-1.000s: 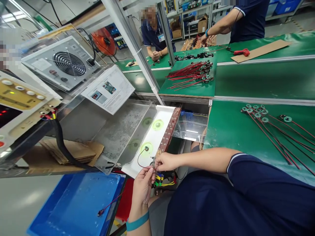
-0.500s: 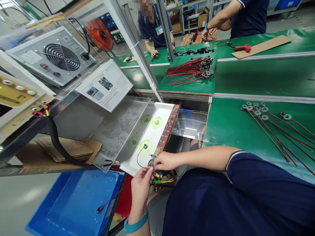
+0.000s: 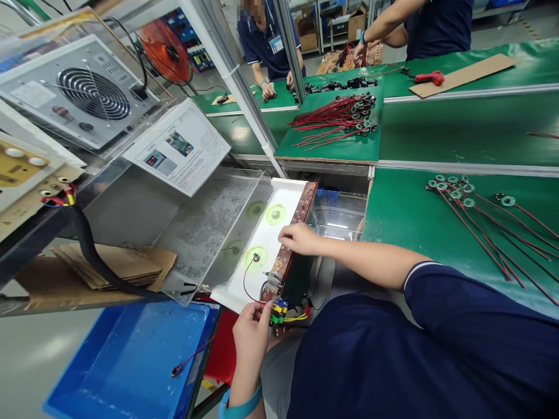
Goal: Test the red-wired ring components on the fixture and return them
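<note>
Your right hand [image 3: 301, 238] is parting from your left hand [image 3: 251, 331], moving away from the near end of the white plate [image 3: 293, 189] and farther up along its edge, beside the brown strip [image 3: 285, 259]. Across from you, a co-worker's hands [image 3: 268, 91], clasped earlier, are now staying apart over the bench [image 3: 533, 67]. A reddish strand [image 3: 542, 135] is appearing at the lower green surface's [image 3: 437, 128] right end.
</note>
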The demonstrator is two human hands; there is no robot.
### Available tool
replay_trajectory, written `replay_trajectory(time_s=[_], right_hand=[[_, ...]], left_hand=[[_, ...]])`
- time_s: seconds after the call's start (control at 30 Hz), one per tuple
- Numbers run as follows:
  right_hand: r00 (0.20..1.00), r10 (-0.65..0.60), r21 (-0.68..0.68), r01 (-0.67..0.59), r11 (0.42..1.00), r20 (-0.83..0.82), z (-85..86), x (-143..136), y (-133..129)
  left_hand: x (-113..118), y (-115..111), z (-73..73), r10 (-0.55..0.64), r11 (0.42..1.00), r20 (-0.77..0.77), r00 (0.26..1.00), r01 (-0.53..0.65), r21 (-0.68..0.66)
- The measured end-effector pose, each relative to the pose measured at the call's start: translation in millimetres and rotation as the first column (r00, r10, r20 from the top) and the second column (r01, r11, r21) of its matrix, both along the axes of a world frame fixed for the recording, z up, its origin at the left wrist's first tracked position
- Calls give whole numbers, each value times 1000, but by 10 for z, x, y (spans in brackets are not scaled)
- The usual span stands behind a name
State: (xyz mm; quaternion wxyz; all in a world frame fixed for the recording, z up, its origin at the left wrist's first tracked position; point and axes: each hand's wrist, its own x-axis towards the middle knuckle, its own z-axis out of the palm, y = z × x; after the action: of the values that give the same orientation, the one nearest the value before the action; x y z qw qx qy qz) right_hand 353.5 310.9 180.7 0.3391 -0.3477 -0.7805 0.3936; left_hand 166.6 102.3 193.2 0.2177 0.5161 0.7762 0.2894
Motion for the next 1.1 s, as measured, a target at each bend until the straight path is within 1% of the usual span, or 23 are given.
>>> replay_trajectory(time_s=[0.07,0.1,0.17,0.27,0.37,0.5,0.7,0.8,0.93,1.1], right_hand=[[989,-150,-39,150,988,-6,-106,71,153],[981,-195,-51,195,979,5,-160,93,204],[973,-231,-50,231,972,20,-248,111,256],[979,-206,-25,206,978,13,-310,95,257],[982,-186,-21,187,982,9,-317,76,243],[981,-196,-33,196,980,0,-323,77,246],[981,-195,-34,195,980,1,-345,74,251],[980,-196,-4,196,981,15,-332,72,245],[979,-201,31,201,979,18,-325,81,232],[981,-194,29,194,981,0,-374,97,238]], left_hand=[[-8,-2,-7,-26,999,-26,999,27,21],[-13,-2,-15,-37,999,-42,998,39,30],[-25,1,-38,-66,997,-82,994,69,40],[-44,12,-75,-107,992,-160,981,117,54],[-51,24,-89,-135,984,-249,959,160,84],[-32,20,-77,-167,966,-349,922,224,129],[15,-2,-69,-202,942,-424,883,294,164],[38,-5,-74,-200,938,-415,887,296,179],[76,-23,-73,-181,946,-371,911,264,187],[115,-47,-59,-152,960,-407,901,233,157]])
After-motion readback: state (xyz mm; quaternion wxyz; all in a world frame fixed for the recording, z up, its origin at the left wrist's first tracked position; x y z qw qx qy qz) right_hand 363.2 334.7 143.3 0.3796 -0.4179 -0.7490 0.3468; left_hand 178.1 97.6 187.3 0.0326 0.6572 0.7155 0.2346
